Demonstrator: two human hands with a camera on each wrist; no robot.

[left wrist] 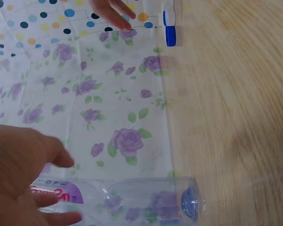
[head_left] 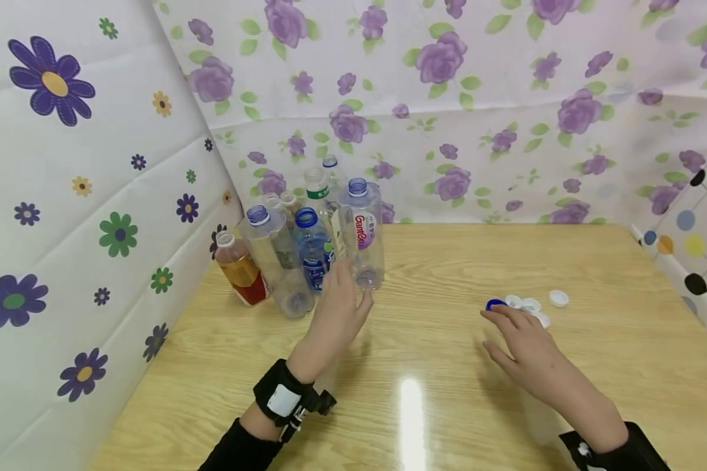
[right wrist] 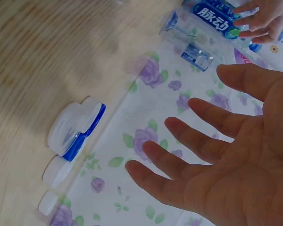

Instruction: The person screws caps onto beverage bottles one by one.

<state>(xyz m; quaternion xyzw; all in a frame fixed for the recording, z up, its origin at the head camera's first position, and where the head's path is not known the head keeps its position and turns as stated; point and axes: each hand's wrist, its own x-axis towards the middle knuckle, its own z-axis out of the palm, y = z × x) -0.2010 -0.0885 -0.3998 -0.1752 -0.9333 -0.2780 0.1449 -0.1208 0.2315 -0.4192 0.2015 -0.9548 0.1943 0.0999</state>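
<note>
My left hand (head_left: 337,307) reaches to the near side of a clear empty plastic bottle (head_left: 370,255) with a pink-and-white label, which stands uncapped. Its fingers are loosely extended next to the bottle; in the left wrist view the thumb stands apart from the bottle (left wrist: 132,200). My right hand (head_left: 530,360) hovers with spread fingers just in front of a small cluster of bottle caps, its palm bare in the right wrist view. A blue cap (head_left: 495,305) and several white caps (right wrist: 68,127) lie together, with one white cap (head_left: 558,298) slightly apart.
Left of the clear bottle stand several more uncapped bottles: a blue one (head_left: 313,258), a tall clear one (head_left: 273,261), and a red-brown one with a gold label (head_left: 241,271). Flowered cloth (head_left: 389,131) hangs behind the wooden table (head_left: 436,275), and patterned cloth flanks both sides.
</note>
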